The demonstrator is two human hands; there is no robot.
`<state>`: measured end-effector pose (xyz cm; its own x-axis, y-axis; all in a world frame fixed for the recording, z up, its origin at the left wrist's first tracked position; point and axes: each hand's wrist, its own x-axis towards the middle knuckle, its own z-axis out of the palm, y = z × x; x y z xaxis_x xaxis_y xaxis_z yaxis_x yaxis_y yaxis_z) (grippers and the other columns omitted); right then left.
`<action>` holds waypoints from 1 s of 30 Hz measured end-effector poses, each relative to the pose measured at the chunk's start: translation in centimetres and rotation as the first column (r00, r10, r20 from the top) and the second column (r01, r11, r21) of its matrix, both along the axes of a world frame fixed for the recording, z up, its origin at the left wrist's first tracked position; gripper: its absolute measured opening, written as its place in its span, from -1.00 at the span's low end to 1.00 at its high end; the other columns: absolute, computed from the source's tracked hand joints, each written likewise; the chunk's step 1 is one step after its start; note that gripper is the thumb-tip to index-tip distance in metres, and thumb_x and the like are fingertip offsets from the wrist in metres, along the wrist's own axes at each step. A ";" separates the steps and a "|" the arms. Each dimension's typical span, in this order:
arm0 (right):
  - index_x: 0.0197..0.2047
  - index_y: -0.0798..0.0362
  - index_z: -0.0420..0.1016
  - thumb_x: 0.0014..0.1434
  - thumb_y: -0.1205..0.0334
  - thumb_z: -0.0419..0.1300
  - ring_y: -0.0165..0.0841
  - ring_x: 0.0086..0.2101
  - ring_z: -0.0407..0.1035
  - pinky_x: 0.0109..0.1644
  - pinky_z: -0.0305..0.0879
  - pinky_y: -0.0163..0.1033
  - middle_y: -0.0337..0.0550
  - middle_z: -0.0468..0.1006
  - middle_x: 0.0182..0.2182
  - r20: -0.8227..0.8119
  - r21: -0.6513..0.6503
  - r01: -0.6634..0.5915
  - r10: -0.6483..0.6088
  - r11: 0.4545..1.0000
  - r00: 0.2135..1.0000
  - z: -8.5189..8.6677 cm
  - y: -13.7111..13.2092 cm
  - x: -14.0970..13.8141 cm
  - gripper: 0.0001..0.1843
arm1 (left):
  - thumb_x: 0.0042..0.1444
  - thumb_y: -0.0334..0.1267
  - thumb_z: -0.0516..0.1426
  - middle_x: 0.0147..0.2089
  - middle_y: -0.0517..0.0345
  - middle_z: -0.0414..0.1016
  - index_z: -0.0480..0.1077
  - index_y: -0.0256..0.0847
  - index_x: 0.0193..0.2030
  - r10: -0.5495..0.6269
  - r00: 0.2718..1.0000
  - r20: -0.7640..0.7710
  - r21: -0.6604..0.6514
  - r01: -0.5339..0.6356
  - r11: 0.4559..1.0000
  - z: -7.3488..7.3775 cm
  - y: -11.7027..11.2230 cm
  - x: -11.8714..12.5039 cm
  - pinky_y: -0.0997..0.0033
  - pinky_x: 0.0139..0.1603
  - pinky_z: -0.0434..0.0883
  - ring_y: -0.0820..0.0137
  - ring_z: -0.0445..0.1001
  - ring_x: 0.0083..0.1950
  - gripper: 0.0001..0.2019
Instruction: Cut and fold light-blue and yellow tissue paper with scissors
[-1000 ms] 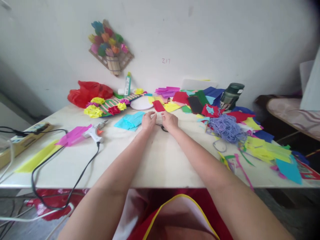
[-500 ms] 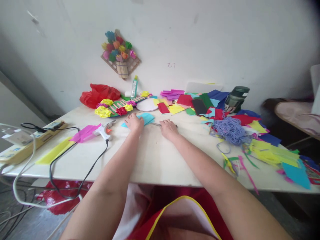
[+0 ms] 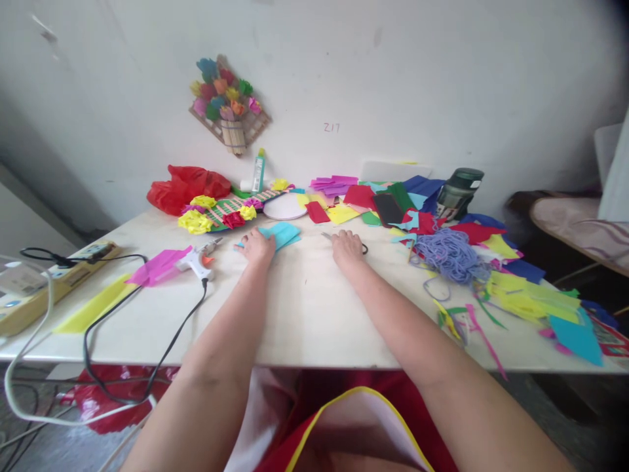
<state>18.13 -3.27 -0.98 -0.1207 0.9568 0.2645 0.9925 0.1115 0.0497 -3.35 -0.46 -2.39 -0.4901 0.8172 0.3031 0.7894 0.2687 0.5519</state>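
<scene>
On the table before me, my left hand (image 3: 258, 247) lies over the left part of a folded light-blue paper (image 3: 287, 234), its thumb and fingers apart and resting on top. To its right, my right hand (image 3: 348, 248) is closed over a pair of scissors (image 3: 365, 249). The metal tip points left past the fingers, and part of a dark handle loop shows on the right; the rest is covered by the hand. A white glue gun (image 3: 197, 262) lies left of my left hand, touching a pink paper strip (image 3: 160, 265).
A decorated panel with paper flowers (image 3: 226, 213) stands behind my left hand, near a white disc (image 3: 285, 206). Coloured papers (image 3: 358, 196), purple yarn (image 3: 449, 254) and a dark bottle (image 3: 459, 193) fill the right side. At left are a power strip (image 3: 59, 285) and loose cables.
My right hand has moved right, away from the blue paper, and the scissors have shifted with it. My left hand stays on the paper. The view has shifted slightly.
</scene>
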 end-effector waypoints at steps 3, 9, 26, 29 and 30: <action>-0.03 0.17 0.46 0.21 0.47 -0.16 -0.13 -0.05 0.24 -0.03 0.09 -0.08 0.15 0.41 -0.08 0.000 -0.017 0.077 -0.077 0.997 0.997 0.1 0.5 1.2 -0.57 | 0.00 -0.12 0.08 0.15 -0.30 0.32 0.24 -0.33 0.16 0.009 1.000 0.015 -0.029 -0.009 1.000 0.1 0.2 -0.2 -0.25 0.23 -0.20 -0.06 0.09 0.27 -0.43; -0.01 0.19 0.46 0.24 0.44 -0.18 -0.12 -0.03 0.24 -0.05 0.11 -0.07 0.17 0.40 -0.05 -0.087 -0.042 0.332 -0.334 0.942 0.939 -0.1 2.0 4.6 -0.56 | 0.00 -0.15 0.07 0.15 -0.24 0.34 0.26 -0.29 0.15 0.017 1.000 0.016 -0.015 -0.017 1.000 0.4 -0.2 0.0 -0.21 0.23 -0.14 -0.03 0.10 0.27 -0.46; 0.08 0.11 0.37 0.19 0.26 -0.01 -0.19 -0.01 0.23 0.06 0.10 -0.12 0.04 0.36 0.07 -0.103 0.141 -0.150 0.166 0.979 0.981 -0.4 1.3 1.4 -0.60 | 0.08 -0.08 -0.01 0.16 -0.12 0.34 0.33 -0.22 0.09 0.095 0.995 0.011 -0.012 -0.095 0.995 0.9 -0.1 0.0 -0.06 0.23 -0.07 0.06 0.11 0.26 -0.53; 0.15 0.10 0.29 0.20 0.19 -0.01 -0.21 0.03 0.22 0.08 0.13 -0.14 -0.01 0.25 0.17 -0.140 0.107 -0.279 0.292 0.954 0.946 -0.8 0.8 -0.9 -0.54 | 0.04 -0.06 0.02 0.15 -0.15 0.33 0.33 -0.22 0.09 0.106 0.994 0.022 -0.027 -0.105 0.994 0.9 -0.2 -0.3 -0.06 0.20 -0.03 0.03 0.12 0.25 -0.51; 0.17 0.09 0.27 0.21 0.17 -0.01 -0.22 0.03 0.23 0.08 0.15 -0.15 -0.03 0.22 0.19 -0.151 0.093 -0.307 0.318 0.947 0.936 -0.9 0.7 -1.5 -0.53 | 0.03 -0.04 0.03 0.15 -0.16 0.34 0.33 -0.22 0.08 0.109 0.994 0.021 -0.031 -0.108 0.994 1.0 -0.3 -0.4 -0.04 0.19 0.01 0.01 0.13 0.24 -0.50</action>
<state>16.60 -2.60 -1.88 -0.3609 0.8571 0.3676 0.9032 0.4194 -0.0910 -3.80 -0.71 -1.42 -0.5828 0.7674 0.2672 0.7421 0.3687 0.5598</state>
